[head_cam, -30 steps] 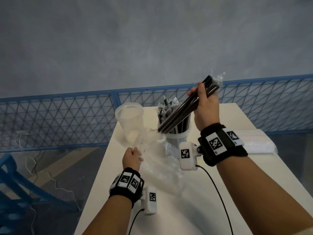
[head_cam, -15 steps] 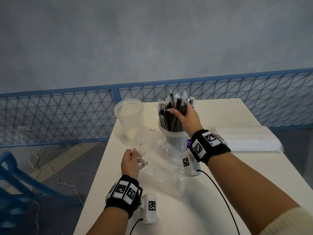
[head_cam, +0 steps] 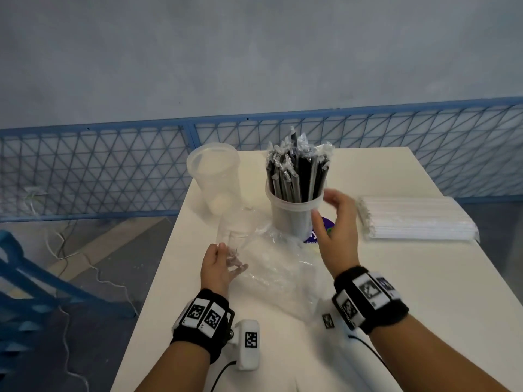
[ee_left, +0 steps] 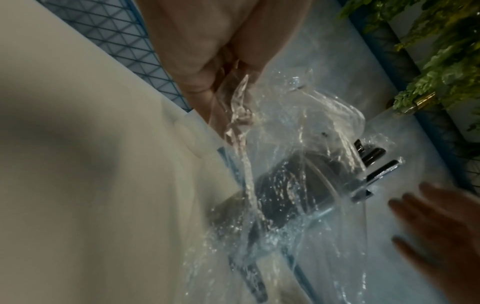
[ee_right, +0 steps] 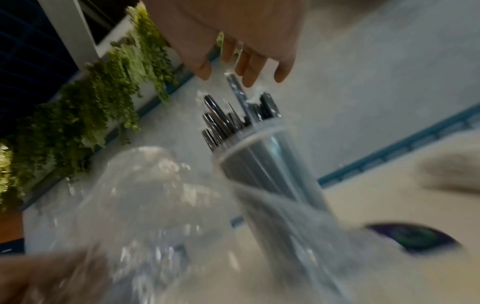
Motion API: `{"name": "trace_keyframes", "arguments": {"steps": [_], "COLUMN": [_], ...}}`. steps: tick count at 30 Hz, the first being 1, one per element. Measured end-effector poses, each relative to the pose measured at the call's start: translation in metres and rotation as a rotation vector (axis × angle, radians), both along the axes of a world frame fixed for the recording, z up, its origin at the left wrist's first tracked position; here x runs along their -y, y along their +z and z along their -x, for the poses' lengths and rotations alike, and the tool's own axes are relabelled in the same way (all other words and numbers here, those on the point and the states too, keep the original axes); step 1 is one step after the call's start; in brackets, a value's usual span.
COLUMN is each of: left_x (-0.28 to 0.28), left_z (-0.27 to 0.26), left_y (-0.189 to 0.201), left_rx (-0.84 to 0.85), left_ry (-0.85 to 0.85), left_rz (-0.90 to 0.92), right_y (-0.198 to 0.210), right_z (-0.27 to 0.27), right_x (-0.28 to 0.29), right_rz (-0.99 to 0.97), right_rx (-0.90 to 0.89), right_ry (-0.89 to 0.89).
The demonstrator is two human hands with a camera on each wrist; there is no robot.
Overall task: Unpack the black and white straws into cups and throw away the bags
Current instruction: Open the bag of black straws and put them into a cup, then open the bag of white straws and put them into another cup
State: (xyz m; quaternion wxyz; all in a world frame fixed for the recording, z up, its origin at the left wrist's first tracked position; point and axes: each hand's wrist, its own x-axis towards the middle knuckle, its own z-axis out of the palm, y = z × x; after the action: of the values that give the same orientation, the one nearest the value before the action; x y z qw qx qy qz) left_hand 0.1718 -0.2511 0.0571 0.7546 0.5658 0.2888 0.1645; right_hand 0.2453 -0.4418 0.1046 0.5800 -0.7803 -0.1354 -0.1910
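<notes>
Black straws (head_cam: 297, 171) standing in cup (head_cam: 294, 216) mid-surface. Left hand (head_cam: 218, 267) pinching emptied bag (head_cam: 271, 267) near left edge; right hand (head_cam: 336, 224) spread, holding nothing. Next, probably: bin bag, then open white straws (head_cam: 416, 219) at right edge for spare cup (head_cam: 215, 179).

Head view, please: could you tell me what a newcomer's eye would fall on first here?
First the black straws, standing bunched in a clear cup at the far middle of the white table. Beside it on the left stands an empty cup, and the pack of white straws lies unopened on the right. In front, the left hand pinches the crumpled clear bag while the right hand hovers open near the filled cup.
</notes>
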Motion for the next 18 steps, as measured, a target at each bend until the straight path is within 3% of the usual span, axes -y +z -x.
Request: {"name": "trace_keyframes", "arguments": {"steps": [3,6,8,10,12,15,18], "left_x": [0.007,0.018,0.024,0.031,0.032,0.027,0.026], "left_z": [-0.001,-0.001,-0.001,-0.002,-0.002,0.003,0.007], "left_y": [-0.002,-0.002,-0.004,-0.005,-0.008,-0.014,-0.010], "left_rx": [0.010,0.003,-0.003,-0.048,-0.118,-0.107,-0.092], "left_ry": [-0.001,0.025,0.029,0.034,0.075,0.044,-0.138], "left_rz": [0.043,0.109,0.154,0.126,-0.148,-0.799,-1.066], "right_y": [-0.042,-0.064,-0.068,-0.069,-0.070,-0.069,-0.068], "right_z": [0.013,0.026,0.034,0.038,0.036,0.031,0.026], "right_x": [0.024,0.043,0.047,0.046,0.045,0.053,0.060], "right_rz": [0.019,-0.132,-0.286,-0.348,-0.330,-0.288,-0.265], "right_rx": [-0.452,-0.966,-1.081,-1.032,-0.959,-0.962,-0.996], "right_ry": [0.004,0.131,0.233,0.233,0.156,0.094,0.086]}}
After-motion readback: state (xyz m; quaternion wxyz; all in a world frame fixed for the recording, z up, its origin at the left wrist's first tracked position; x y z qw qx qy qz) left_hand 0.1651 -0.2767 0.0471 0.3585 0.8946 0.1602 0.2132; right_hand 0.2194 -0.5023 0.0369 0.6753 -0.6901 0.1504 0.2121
